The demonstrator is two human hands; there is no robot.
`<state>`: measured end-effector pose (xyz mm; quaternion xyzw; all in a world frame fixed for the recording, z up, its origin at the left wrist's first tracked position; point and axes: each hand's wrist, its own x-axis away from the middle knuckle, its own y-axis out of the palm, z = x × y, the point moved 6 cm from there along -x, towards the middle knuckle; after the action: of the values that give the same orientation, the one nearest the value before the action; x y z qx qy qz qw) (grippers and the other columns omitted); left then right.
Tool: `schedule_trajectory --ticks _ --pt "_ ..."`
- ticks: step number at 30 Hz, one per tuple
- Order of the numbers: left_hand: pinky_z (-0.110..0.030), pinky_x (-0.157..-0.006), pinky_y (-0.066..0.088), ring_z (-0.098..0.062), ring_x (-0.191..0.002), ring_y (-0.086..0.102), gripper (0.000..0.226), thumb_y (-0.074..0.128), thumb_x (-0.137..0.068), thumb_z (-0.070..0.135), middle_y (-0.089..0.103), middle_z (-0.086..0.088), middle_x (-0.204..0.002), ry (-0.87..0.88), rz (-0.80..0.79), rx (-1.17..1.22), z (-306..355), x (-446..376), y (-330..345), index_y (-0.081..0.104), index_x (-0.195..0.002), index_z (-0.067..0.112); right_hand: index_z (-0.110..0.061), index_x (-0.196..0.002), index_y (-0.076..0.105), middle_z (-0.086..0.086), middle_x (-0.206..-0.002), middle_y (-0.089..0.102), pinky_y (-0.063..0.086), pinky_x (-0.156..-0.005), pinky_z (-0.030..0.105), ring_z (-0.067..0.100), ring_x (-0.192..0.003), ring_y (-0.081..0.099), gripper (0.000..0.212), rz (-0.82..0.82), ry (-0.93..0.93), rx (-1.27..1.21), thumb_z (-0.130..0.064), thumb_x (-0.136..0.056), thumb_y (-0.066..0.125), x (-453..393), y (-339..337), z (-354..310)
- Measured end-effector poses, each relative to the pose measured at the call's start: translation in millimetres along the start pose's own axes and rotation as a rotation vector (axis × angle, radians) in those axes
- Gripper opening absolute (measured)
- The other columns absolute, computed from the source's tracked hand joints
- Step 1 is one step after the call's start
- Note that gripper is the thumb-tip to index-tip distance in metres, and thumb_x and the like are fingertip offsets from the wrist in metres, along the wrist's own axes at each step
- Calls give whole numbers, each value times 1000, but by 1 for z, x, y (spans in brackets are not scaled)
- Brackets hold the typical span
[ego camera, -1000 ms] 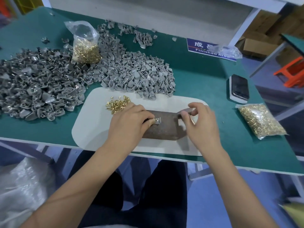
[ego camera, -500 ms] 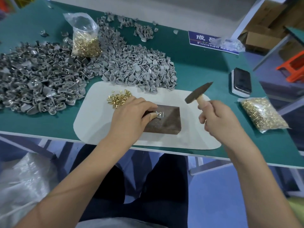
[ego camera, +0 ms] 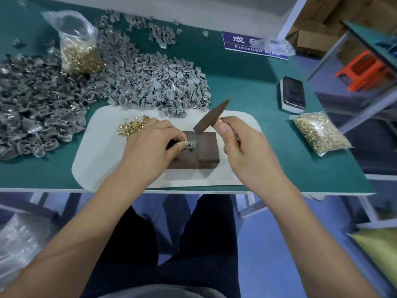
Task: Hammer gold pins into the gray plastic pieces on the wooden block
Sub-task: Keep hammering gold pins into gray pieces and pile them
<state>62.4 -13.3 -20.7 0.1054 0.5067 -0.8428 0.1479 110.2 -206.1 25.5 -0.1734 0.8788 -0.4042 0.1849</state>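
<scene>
Head view, frame centre: right hand (ego camera: 242,145) gripping hammer (ego camera: 211,115) has swung down over the gray piece (ego camera: 191,144) left hand (ego camera: 150,145) pinches on the block (ego camera: 193,155); strike imminent.

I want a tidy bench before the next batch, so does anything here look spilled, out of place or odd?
Mostly normal work clutter. The phone lies on the bench near the hammering, which seems out of place. Loose gold pins are scattered on the white mat by the left hand, and gray pieces lie strayed beyond the main pile.
</scene>
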Motion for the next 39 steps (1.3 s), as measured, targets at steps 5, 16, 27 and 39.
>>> schedule_trajectory --ticks 5,16,27,39 --pt "-28 -65 32 -18 -97 53 12 69 -92 39 66 13 -93 50 38 -85 9 0 -4 76 -98 31 -41 -122 55 -3 -75 63 51 -66 45 34 -77 58 34 19 -10 136 -56 -105 30 2 8 -9" --pt "-31 -67 45 -20 -94 58 13 71 -91 36 69 11 -91 81 55 -78 9 2 -7 79 -98 27 -38 -126 58 5 -75 66 48 -64 43 38 -75 60 34 -15 -60 164 -51 -106 34 7 18 -3" --pt "-25 -61 32 -17 -90 59 11 71 -92 38 69 13 -89 99 78 -49 9 3 -10 79 -94 30 -39 -124 58 -5 -72 64 48 -63 40 34 -74 62 31 80 -63 155 -50 -106 35 10 11 -6" --pt "-25 -58 32 -18 -88 60 11 72 -90 39 69 13 -87 97 88 -63 8 4 -11 79 -93 32 -41 -127 59 1 -90 73 50 -70 41 37 -86 63 39 -42 -46 307 -56 -103 32 -1 17 -2"
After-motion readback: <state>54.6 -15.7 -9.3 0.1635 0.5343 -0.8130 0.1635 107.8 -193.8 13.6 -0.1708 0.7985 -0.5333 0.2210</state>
